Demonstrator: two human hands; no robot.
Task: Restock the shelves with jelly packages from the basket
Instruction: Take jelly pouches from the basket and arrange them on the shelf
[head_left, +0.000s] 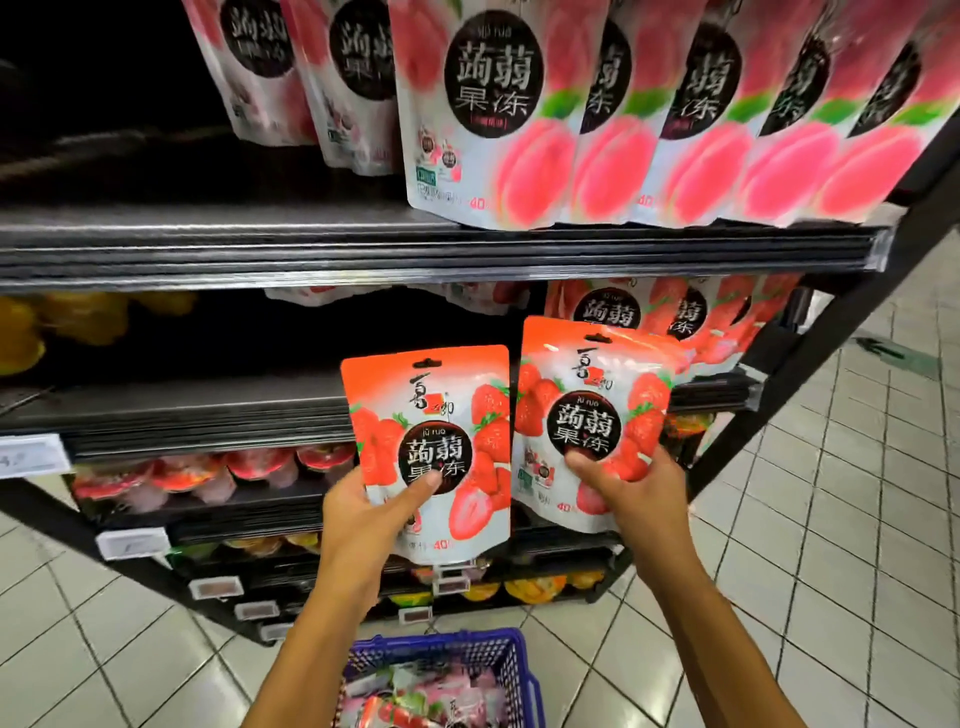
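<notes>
My left hand (363, 514) grips a strawberry jelly pouch (431, 415) by its lower left corner, thumb across the front, held upright before the middle shelf (208, 421). My right hand (634, 499) grips a second strawberry pouch (587, 384) at its lower edge, just right of the first and slightly higher. Behind it, more strawberry pouches (670, 312) stand at the right of that shelf. The blue basket (514, 660) sits on the floor below my arms with more jelly packages inside.
Peach jelly pouches (571, 114) crowd the top shelf, whose left part is dark. Jelly cups (208, 467) fill lower shelves, yellow items (62, 322) sit at middle left. The black rack post (810, 364) slants on the right beside white tiled floor (831, 519).
</notes>
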